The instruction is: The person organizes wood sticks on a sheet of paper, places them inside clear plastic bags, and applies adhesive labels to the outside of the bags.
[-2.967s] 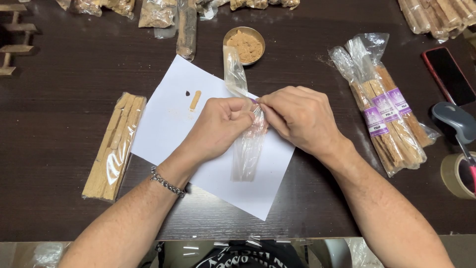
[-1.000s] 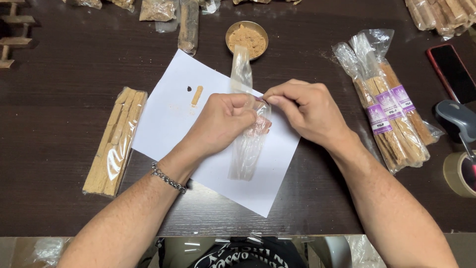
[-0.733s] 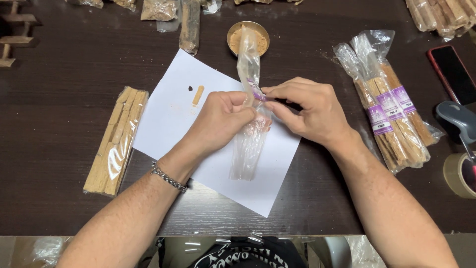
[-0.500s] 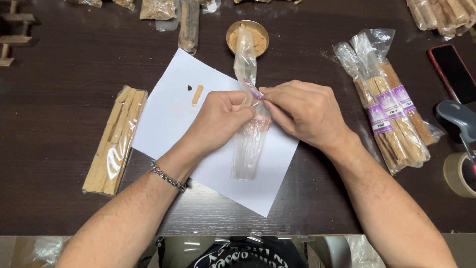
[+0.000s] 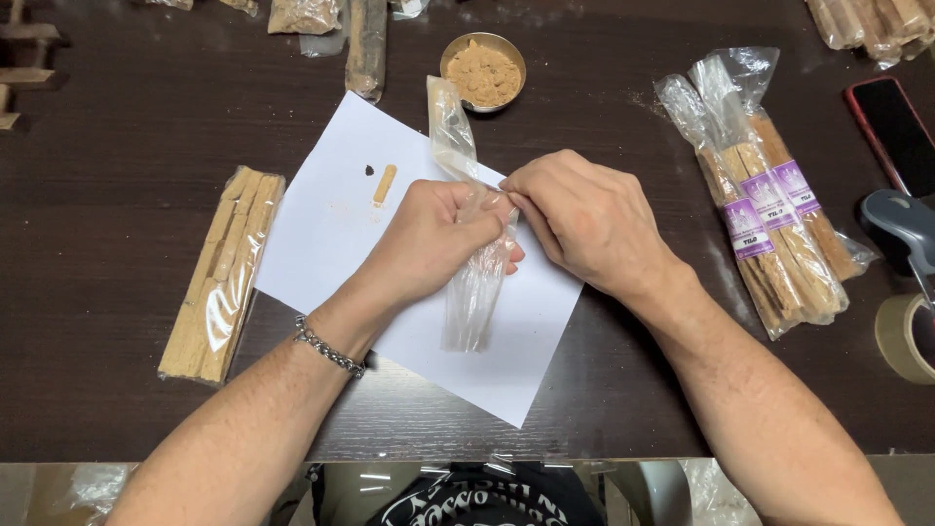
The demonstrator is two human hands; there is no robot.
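From the head camera, one clear plastic sleeve (image 5: 474, 282) is seen on a white paper sheet (image 5: 321, 229), its long axis running from 12 to 6 o'clock. It is gripped at mid-length by the left hand (image 5: 438, 239), whose fingers are curled shut around it. The right hand (image 5: 584, 219), at 3 o'clock and equally near, is pinching the sleeve's neck. One powder bowl (image 5: 484, 71) is seen at 12 o'clock, two labelled stick packets (image 5: 769, 224) at 3 o'clock, and one unlabelled stick packet (image 5: 224, 273) at 9 o'clock.
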